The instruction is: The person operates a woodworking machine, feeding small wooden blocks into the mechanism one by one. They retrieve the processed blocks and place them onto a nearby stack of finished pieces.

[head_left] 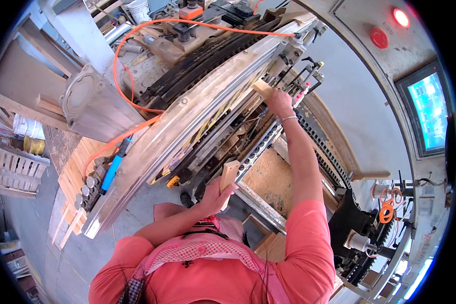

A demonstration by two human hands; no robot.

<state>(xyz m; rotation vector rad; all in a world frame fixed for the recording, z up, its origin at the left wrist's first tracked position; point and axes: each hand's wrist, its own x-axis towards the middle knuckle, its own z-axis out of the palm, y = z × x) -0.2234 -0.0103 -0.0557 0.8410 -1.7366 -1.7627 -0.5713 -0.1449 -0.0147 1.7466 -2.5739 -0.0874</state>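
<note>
My left hand (pixel 216 196) is closed around a short pale wooden block (pixel 230 172), held upright close to my body with its upper end sticking out above the fingers. Farther out, my right arm reaches forward over a machine. There my right hand (pixel 279 103) grips another pale wooden block (pixel 262 88), whose end points away to the left, close to the machine's metal rail (pixel 187 101). Whether that block touches the machine, I cannot tell. Below the right forearm lies a tray-like section (pixel 268 182) covered in sawdust.
An orange hose (pixel 117 66) loops over the machine's far side. A control panel with a lit screen (pixel 427 109) and a red button (pixel 379 38) stands at the right. Pale boards (pixel 81 167) and a blue cylinder (pixel 114 167) are at the left. A small yellow part (pixel 173 181) sits near the rail.
</note>
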